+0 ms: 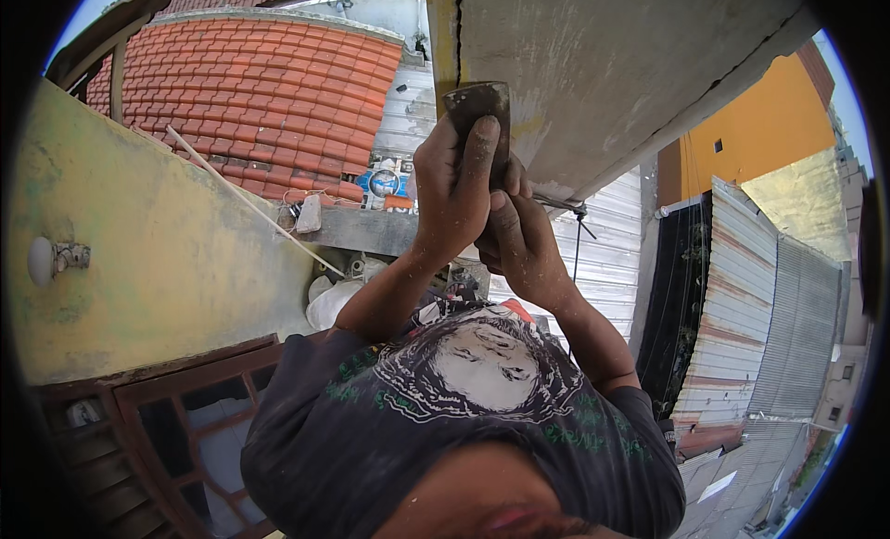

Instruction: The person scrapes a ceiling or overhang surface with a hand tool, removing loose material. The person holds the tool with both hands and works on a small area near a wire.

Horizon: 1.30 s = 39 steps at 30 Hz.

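Both hands are raised together around a dark, flat scraper-like tool [492, 99] with a broad, slightly curved top edge. My left hand [453, 184] wraps the tool's left side, its thumb pressed flat along the face. Lower down, my right hand [525, 236] is closed around the tool's lower part, fingers curled behind it. Much of the lower tool is hidden by the hands. The broad end overlaps the yellow-edged, cracked concrete slab [612, 73]; whether it touches, I cannot tell. Pale dust specks dot both hands and forearms.
A thin pole [236, 191] leans against the yellow wall [160, 233]. Beyond a concrete ledge [368, 227] lie orange roof tiles [278, 94]. A black cord [578, 243] hangs right of my hands, before corrugated roofing [612, 254]. A brown-framed window [188, 414] is lower left.
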### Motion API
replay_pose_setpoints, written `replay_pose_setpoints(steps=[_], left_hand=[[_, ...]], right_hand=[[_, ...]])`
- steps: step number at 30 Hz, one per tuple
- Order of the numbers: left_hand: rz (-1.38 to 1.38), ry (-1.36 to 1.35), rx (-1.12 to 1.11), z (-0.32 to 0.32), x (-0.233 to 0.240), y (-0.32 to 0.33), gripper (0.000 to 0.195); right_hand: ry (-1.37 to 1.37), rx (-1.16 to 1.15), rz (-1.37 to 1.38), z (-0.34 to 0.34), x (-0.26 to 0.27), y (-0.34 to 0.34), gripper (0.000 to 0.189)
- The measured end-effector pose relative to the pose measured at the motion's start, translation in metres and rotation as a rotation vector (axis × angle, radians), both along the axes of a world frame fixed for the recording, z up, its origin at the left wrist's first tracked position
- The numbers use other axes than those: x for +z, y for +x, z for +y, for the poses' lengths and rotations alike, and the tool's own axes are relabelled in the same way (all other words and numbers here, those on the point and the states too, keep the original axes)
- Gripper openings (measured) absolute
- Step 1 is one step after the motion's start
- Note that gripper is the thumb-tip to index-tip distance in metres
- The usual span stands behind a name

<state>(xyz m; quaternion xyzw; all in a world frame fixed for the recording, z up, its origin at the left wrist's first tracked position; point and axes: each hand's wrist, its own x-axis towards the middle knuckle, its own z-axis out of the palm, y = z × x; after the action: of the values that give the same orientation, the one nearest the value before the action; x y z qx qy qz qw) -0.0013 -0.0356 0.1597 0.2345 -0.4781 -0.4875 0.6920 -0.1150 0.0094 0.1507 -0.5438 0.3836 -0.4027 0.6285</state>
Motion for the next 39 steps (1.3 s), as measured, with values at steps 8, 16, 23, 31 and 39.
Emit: replay_pose_setpoints(steps=[8, 16, 23, 31, 39], left_hand=[[-0.034, 0.036, 0.030, 0.004, -0.002, -0.001, 0.021], [-0.061, 0.032, 0.023, 0.003, -0.003, -0.002, 0.021], [-0.064, 0.072, 0.052, 0.010, -0.007, -0.007, 0.021], [-0.018, 0.098, 0.052, 0.011, -0.004, -0.010, 0.021], [-0.007, 0.056, 0.066, 0.005, -0.002, -0.005, 0.021]], right_hand=[[0.016, 0.002, 0.058, -0.002, 0.003, -0.002, 0.046], [-0.013, -0.010, 0.003, 0.003, 0.003, -0.002, 0.044], [-0.058, -0.070, 0.035, 0.005, -0.010, 0.000, 0.043], [-0.012, -0.054, 0.047, 0.005, -0.004, -0.001, 0.046], [-0.003, -0.025, 0.127, 0.001, 0.002, -0.002, 0.046]])
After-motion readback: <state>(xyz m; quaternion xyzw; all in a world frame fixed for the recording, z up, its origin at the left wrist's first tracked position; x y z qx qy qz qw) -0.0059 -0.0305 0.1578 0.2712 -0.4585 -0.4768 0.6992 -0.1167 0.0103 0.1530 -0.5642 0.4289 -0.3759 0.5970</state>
